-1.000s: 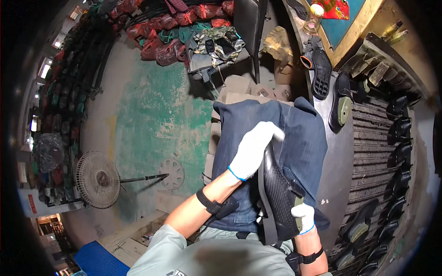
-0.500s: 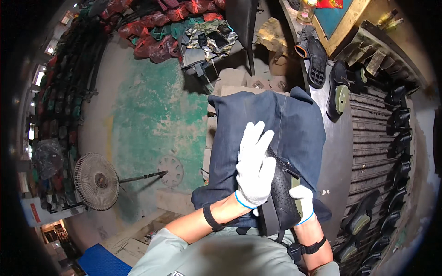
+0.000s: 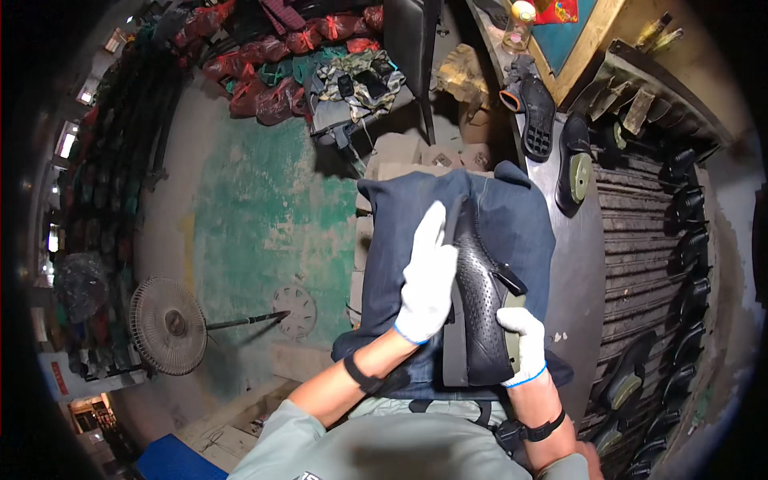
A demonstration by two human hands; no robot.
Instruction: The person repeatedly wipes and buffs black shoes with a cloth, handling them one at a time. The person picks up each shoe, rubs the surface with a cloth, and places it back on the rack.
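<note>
Right fingers (image 3: 520, 321) grip a glossy perforated shoe (image 3: 480, 308); left fingers (image 3: 430, 230), outstretched, lie alongside.

1 fan (image 3: 170, 324) stands well apart from red, probably plastic bags (image 3: 278, 104).

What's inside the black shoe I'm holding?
Inside the black shoe, part of a green form shows, partly covered by your gloved right hand. The rest of the interior can't be seen: the perforated upper covers it.
</note>
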